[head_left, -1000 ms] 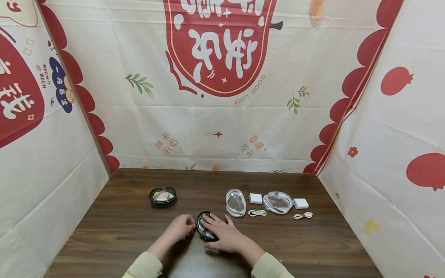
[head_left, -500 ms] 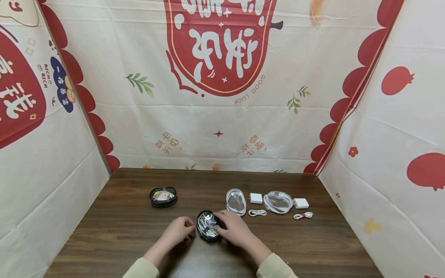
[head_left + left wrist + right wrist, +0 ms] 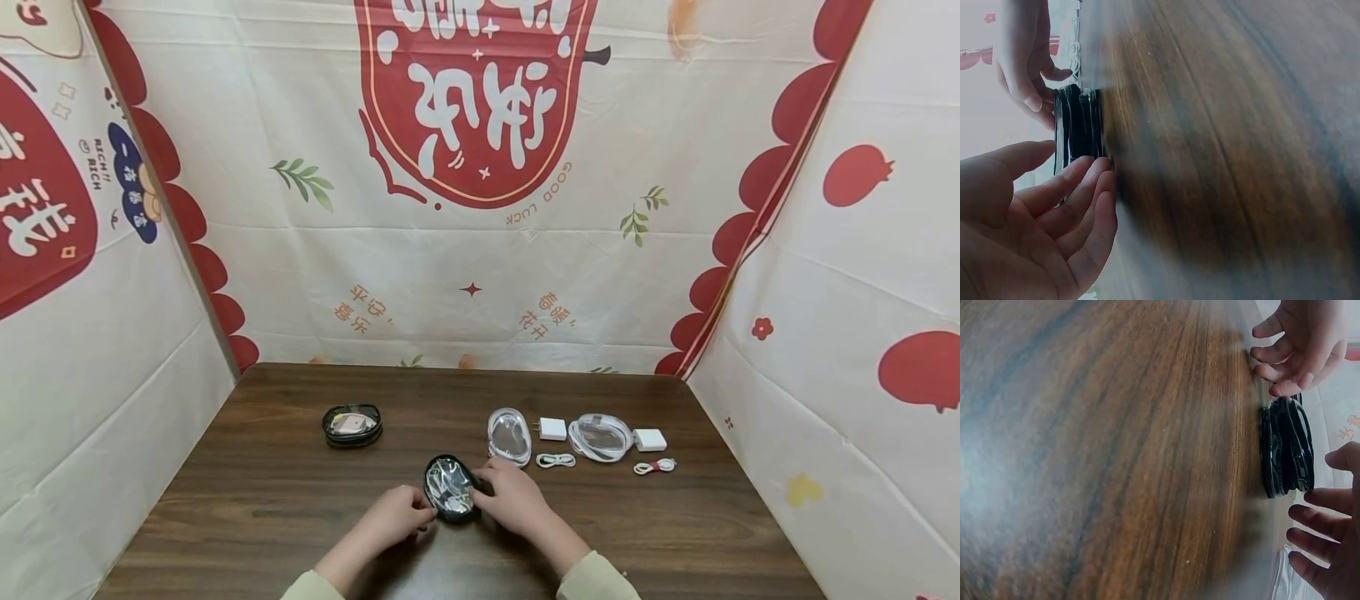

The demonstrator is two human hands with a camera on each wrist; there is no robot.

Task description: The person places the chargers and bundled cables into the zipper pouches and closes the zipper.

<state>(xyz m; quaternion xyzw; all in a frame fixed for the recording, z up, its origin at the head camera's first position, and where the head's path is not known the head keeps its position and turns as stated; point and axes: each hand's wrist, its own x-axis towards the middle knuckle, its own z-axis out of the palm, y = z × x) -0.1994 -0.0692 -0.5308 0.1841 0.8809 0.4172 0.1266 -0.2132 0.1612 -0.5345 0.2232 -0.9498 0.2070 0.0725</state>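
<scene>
A black oval pouch (image 3: 449,489) with a clear top lies on the table at the near middle, between both hands. Its dark layered side (image 3: 1287,447) shows in the right wrist view. My left hand (image 3: 400,512) is at its lower left edge, thumb high and fingers low in the left wrist view. On the other side, my right hand (image 3: 512,493) has its thumb and fingertips at the pouch's right edge. The right hand's fingers (image 3: 1319,522) are spread and fairly straight. Reflections partly hide the pouch's contents.
Another black pouch (image 3: 352,426) stands at the back left. Back right lie two clear pouches with white edges (image 3: 510,439) (image 3: 600,437), white chargers (image 3: 552,428) (image 3: 649,439), and bundled white cables (image 3: 555,460) (image 3: 655,467). Printed cloth walls (image 3: 465,267) enclose the table.
My right hand has moved off the pouch's top to its right edge, uncovering the clear face. My left hand has shifted nearer and right, to the pouch's lower left edge.
</scene>
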